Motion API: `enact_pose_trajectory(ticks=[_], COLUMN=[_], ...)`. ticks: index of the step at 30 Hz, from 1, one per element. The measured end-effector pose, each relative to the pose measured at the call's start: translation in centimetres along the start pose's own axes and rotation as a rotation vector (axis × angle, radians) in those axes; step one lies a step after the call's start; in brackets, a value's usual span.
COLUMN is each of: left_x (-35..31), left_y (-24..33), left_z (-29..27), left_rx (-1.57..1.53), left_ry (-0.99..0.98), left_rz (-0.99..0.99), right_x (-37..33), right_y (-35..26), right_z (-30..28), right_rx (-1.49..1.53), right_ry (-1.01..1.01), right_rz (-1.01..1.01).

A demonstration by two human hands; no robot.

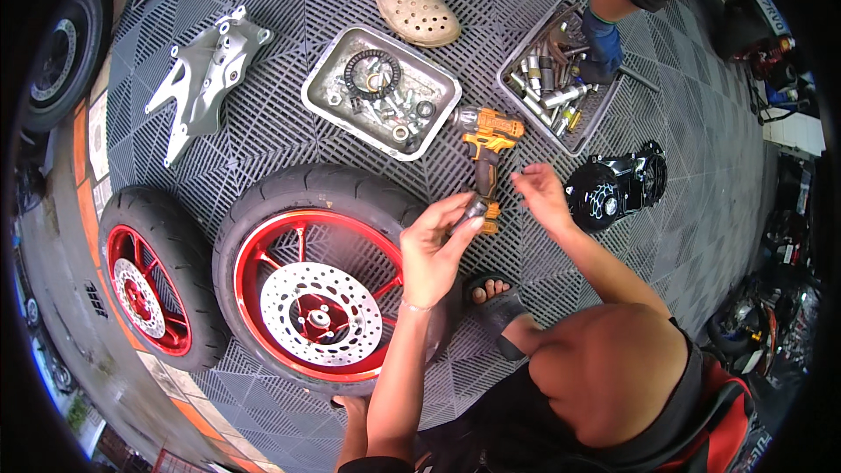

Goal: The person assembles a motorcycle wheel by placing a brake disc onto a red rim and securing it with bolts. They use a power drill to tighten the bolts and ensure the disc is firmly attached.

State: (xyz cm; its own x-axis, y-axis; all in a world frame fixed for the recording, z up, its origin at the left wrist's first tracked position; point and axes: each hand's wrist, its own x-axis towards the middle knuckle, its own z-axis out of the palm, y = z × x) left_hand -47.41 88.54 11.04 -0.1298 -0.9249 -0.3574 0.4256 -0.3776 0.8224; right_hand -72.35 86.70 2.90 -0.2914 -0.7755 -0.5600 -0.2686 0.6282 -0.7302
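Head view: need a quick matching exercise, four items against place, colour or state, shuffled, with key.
1. left hand
2. power driver
3. co-worker's gloved hand
4. silver bracket

A. at the tray of sockets
B. upper left, on the grey floor
C. holding a small dark piece
D. yellow and black

Pairs: 1-C, 2-D, 3-A, 4-B

Grey floor (696,175) beneath wheels (321,318), trays (336,119), power tool (491,140).
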Motion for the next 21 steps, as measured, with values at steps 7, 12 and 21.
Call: enact_pose_trajectory(ticks=[7,12,21], left_x=[-1.5,-0.1,-1.4], left_y=[-1.0,-1.7,-2.0], left_z=[-3.7,-3.8,-5.1], left_rx=[-0.213,-0.285,-0.237], left_ry=[0.000,0.029,0.062], left_rz=[0.001,0.054,0.088], right_x=[3.5,3.4,-10.2], right_y=[0.1,-0.5,-7.1], right_z=[5.6,4.2,-5.4], right_rx=[0.637,0.342,-0.085], right_ry=[-0.301,-0.188,-0.464], right_rz=[0.135,0.139,-0.062])
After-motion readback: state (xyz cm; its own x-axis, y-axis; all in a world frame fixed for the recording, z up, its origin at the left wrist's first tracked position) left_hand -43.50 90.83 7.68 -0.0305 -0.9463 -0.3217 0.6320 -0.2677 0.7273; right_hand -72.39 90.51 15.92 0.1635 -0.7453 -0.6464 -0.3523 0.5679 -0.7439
